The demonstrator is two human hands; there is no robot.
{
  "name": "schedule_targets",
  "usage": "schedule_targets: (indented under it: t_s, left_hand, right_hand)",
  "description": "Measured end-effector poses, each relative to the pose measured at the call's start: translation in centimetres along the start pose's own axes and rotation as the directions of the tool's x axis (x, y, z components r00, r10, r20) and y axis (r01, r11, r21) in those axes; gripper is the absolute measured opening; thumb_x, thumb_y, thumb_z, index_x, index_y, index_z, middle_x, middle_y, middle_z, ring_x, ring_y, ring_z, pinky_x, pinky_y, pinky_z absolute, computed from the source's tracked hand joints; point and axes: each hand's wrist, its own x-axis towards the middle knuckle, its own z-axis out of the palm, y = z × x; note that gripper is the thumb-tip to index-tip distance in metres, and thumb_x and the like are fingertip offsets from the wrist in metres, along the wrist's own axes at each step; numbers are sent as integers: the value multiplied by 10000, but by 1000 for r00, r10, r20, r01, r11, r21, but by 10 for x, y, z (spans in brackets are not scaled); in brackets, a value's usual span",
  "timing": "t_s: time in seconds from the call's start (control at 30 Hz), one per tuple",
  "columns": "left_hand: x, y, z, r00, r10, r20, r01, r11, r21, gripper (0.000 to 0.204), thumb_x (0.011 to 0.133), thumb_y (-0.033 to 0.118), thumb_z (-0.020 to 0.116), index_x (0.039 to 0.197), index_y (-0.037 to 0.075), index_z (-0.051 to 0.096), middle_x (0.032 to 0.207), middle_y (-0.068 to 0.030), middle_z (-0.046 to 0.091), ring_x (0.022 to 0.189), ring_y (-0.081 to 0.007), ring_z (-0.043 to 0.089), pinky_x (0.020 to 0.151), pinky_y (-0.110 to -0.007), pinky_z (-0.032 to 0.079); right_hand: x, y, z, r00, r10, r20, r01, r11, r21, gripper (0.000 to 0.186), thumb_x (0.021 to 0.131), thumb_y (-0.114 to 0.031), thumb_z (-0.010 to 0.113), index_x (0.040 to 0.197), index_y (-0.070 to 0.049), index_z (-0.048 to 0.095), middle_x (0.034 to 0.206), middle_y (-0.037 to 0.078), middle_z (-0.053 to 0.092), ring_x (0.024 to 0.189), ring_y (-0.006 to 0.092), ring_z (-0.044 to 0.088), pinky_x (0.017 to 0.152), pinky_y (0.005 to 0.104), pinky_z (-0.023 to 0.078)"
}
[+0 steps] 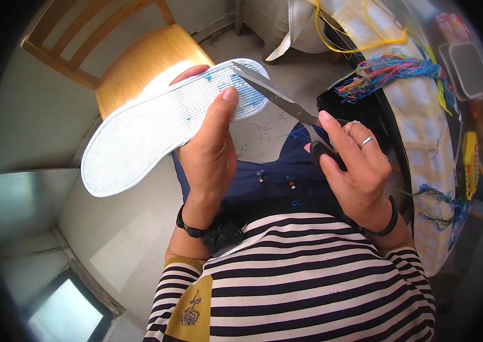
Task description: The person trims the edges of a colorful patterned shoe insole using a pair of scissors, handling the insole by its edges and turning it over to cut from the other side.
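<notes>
A white insole [133, 131] with a grid surface and blue stitching at its heel end is held up in my left hand [213, 137]. My thumb presses on its face while the fingers go behind it. My right hand [358, 165] grips dark-handled scissors [278, 98], thumb and fingers at the loops. Their blades point up and left across the blue-stitched end, tips near the insole's top edge. The blades look nearly closed; whether a thread lies between them is too small to tell.
A wooden chair [144, 62] stands ahead to the left. On the checked tablecloth [418, 125] at right lie a bundle of coloured threads [389, 74], yellow cord [361, 41], a smaller blue thread bunch [443, 205] and a grey lidded box [466, 68]. Thread scraps dot my dark trousers [310, 191].
</notes>
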Motion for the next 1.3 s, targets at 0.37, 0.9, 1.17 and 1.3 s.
schedule_targets:
  t_s: [0.37,0.9,1.17,1.3]
  left_hand:
    - [2,-1,-4,998,56,32,-58,996,63,482,800,18,665,1221,10,431,1081,-130,547,1014,-189,561,918,-290,435]
    - [2,1,-1,999,-31,43,31,1000,-2,487,800,23,659,1227,-2,428,1075,-136,561,992,-189,574,899,-284,450]
    - [2,-3,3,998,-28,51,27,999,20,488,800,21,659,1228,-4,427,1067,-136,562,996,-197,576,899,-283,450]
    - [4,-12,5,998,11,62,-16,996,88,471,800,26,662,1213,4,439,1057,-134,561,981,-191,573,896,-286,449]
  right_hand:
    - [0,0,-14,997,-16,79,21,998,-60,644,534,37,727,1165,-16,610,904,138,558,677,255,477,609,332,417]
    - [1,6,-24,996,3,85,2,998,-56,674,505,60,727,1164,-26,615,907,137,560,674,263,473,604,333,417]
    - [-3,13,-25,995,3,100,2,999,-49,672,510,62,728,1167,-15,610,918,140,562,679,262,475,607,331,419]
    - [-6,19,-25,996,-1,94,6,998,-57,663,520,55,727,1169,-11,608,917,143,562,686,264,482,614,336,417]
